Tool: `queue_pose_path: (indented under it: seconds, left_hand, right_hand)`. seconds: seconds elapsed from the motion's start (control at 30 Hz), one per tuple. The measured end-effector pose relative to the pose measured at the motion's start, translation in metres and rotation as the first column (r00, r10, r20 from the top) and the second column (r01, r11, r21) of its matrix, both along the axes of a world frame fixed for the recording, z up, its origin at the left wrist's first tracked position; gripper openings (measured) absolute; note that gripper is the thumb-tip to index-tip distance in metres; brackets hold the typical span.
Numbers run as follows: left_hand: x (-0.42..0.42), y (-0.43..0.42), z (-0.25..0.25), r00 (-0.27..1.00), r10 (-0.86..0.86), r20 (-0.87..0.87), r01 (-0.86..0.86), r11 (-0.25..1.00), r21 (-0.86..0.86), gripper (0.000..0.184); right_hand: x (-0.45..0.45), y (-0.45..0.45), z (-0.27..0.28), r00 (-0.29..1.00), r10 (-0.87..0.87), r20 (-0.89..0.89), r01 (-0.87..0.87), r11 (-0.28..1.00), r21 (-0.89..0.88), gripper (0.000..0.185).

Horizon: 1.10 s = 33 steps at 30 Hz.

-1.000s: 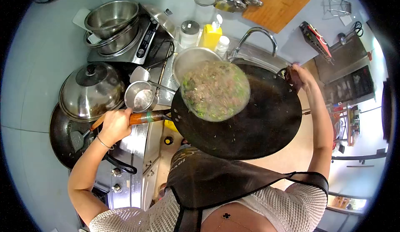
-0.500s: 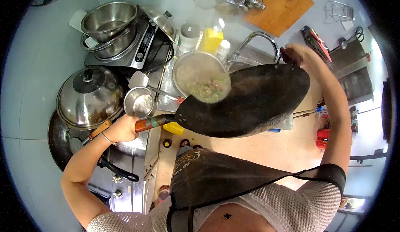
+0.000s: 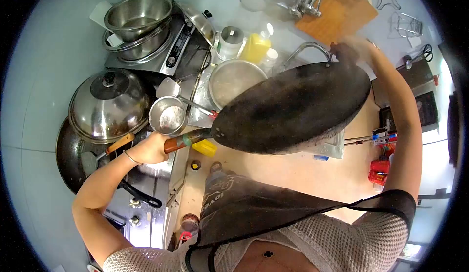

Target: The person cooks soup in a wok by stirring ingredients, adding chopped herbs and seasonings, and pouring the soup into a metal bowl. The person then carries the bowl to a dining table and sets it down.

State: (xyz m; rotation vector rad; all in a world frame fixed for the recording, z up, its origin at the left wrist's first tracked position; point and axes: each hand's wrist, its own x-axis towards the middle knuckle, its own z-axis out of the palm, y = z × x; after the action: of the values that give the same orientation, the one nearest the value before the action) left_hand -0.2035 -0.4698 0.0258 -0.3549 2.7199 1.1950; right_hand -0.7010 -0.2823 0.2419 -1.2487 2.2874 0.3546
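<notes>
A large dark wok (image 3: pixel 293 108) hangs tilted in the air between my hands. My left hand (image 3: pixel 150 149) is closed round its wooden handle (image 3: pixel 178 144). My right hand (image 3: pixel 359 50), blurred by steam, grips the wok's far side with a dark cloth (image 3: pixel 343 53) at the rim. Behind the wok stands a round metal basin (image 3: pixel 234 79), steamy inside; the wok's edge hides its near part, so its contents cannot be made out. Close to my left hand are a small metal pot (image 3: pixel 167 116) with white residue and a spatula (image 3: pixel 168 88).
A domed lid (image 3: pixel 108 106) covers part of a black pan (image 3: pixel 73 159) on the left stove. Stacked metal bowls (image 3: pixel 138 18) sit on an induction cooker. Behind the basin are a yellow bottle (image 3: pixel 255 49) and a faucet (image 3: pixel 310 47). A yellow container (image 3: pixel 205 147) is below the handle.
The wok has risen slightly in view and shifted right over the basin's near side. Green food visible in the basin earlier is now hidden. Both hands keep their grip.
</notes>
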Motion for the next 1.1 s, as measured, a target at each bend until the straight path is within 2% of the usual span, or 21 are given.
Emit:
queue_pose_path:
  seconds: [0.03,0.1,0.17,0.23,0.27,0.33,0.4,0.43,0.47,0.5,0.57,0.63,0.67,0.73,0.77,0.8,0.83,0.87,1.03,1.07,1.1]
  left_hand:
    - [0.002,0.004,0.007,1.000,0.009,0.001,-0.009,1.000,-0.001,0.029]
    - [0.009,0.015,0.024,0.992,0.067,-0.108,-0.082,0.987,-0.140,0.017]
    - [0.026,0.028,0.038,0.977,0.204,-0.062,-0.213,0.922,-0.323,0.016]
    - [0.046,0.052,0.064,0.937,0.328,-0.117,-0.342,0.799,-0.494,0.014]
    - [0.057,0.067,0.081,0.917,0.384,-0.110,-0.374,0.730,-0.571,0.014]
    - [0.086,0.101,0.107,0.848,0.497,-0.183,-0.472,0.552,-0.687,0.013]
    - [0.115,0.126,0.133,0.759,0.594,-0.266,-0.552,0.371,-0.747,0.012]
    - [0.132,0.137,0.145,0.706,0.639,-0.304,-0.585,0.285,-0.759,0.011]
    - [0.149,0.149,0.158,0.655,0.689,-0.312,-0.576,0.187,-0.795,0.012]
    - [0.167,0.161,0.172,0.609,0.726,-0.321,-0.552,0.097,-0.828,0.012]
    - [0.215,0.181,0.185,0.484,0.789,-0.377,-0.529,-0.079,-0.845,0.014]
    - [0.229,0.237,0.211,0.372,0.815,-0.445,-0.511,-0.220,-0.831,0.016]
    - [0.243,0.257,0.220,0.323,0.847,-0.422,-0.508,-0.221,-0.833,0.017]
    - [0.282,0.297,0.226,0.259,0.862,-0.435,-0.523,-0.253,-0.814,0.017]
    - [0.297,0.314,0.224,0.206,0.885,-0.418,-0.522,-0.262,-0.812,0.017]
    - [0.301,0.335,0.220,0.087,0.917,-0.388,-0.481,-0.303,-0.823,0.017]
    - [0.307,0.351,0.212,-0.037,0.936,-0.351,-0.437,-0.331,-0.836,0.018]
    - [0.306,0.368,0.206,-0.123,0.948,-0.295,-0.365,-0.319,-0.875,0.020]
    - [0.330,0.420,0.139,-0.232,0.926,-0.297,-0.269,-0.355,-0.895,0.016]
    - [0.332,0.434,0.124,-0.256,0.917,-0.306,-0.281,-0.374,-0.884,0.015]
    - [0.336,0.436,0.109,-0.285,0.910,-0.302,-0.287,-0.382,-0.878,0.014]
  right_hand:
    - [-0.007,0.007,-0.001,0.763,-0.446,0.468,0.553,0.825,-0.115,0.021]
    - [-0.015,0.023,-0.001,0.833,-0.323,0.449,0.453,0.864,-0.221,0.023]
    - [-0.010,0.032,0.003,0.893,-0.166,0.418,0.320,0.888,-0.331,0.026]
    - [-0.003,0.036,0.004,0.672,-0.126,0.730,0.653,0.565,-0.504,0.027]
    - [0.001,0.035,0.007,0.675,-0.082,0.734,0.624,0.594,-0.508,0.027]
    - [0.012,0.026,0.017,0.729,0.007,0.684,0.625,0.402,-0.669,0.030]
    - [0.009,-0.008,0.027,0.693,0.177,0.699,0.574,0.450,-0.684,0.033]
    - [0.006,-0.021,0.041,0.555,0.325,0.766,0.436,0.671,-0.600,0.035]
    - [0.033,-0.040,0.050,0.547,0.377,0.748,0.436,0.635,-0.638,0.032]
    - [0.073,-0.058,0.053,0.631,0.363,0.686,0.465,0.530,-0.709,0.030]
    - [0.113,-0.113,0.062,0.471,0.460,0.753,0.513,0.552,-0.658,0.030]
    - [0.123,-0.125,0.070,0.380,0.548,0.746,0.355,0.658,-0.664,0.031]
    - [0.152,-0.133,0.065,0.252,0.602,0.758,0.402,0.647,-0.648,0.029]
    - [0.244,-0.121,0.070,0.302,0.583,0.754,0.318,0.684,-0.657,0.026]
    - [0.264,-0.155,0.059,0.155,0.606,0.781,0.255,0.739,-0.624,0.030]
    - [0.301,-0.157,0.054,0.290,0.610,0.737,0.224,0.706,-0.672,0.033]
    - [0.329,-0.193,0.039,0.340,0.597,0.727,0.153,0.727,-0.669,0.031]
    - [0.375,-0.186,0.027,0.267,0.652,0.710,0.097,0.715,-0.693,0.032]
    - [0.551,-0.265,-0.064,0.153,0.404,0.902,-0.024,0.914,-0.405,0.022]
    - [0.579,-0.230,-0.049,0.288,0.454,0.843,-0.005,0.881,-0.473,0.021]
    - [0.606,-0.244,-0.068,0.324,0.459,0.827,-0.042,0.880,-0.473,0.020]
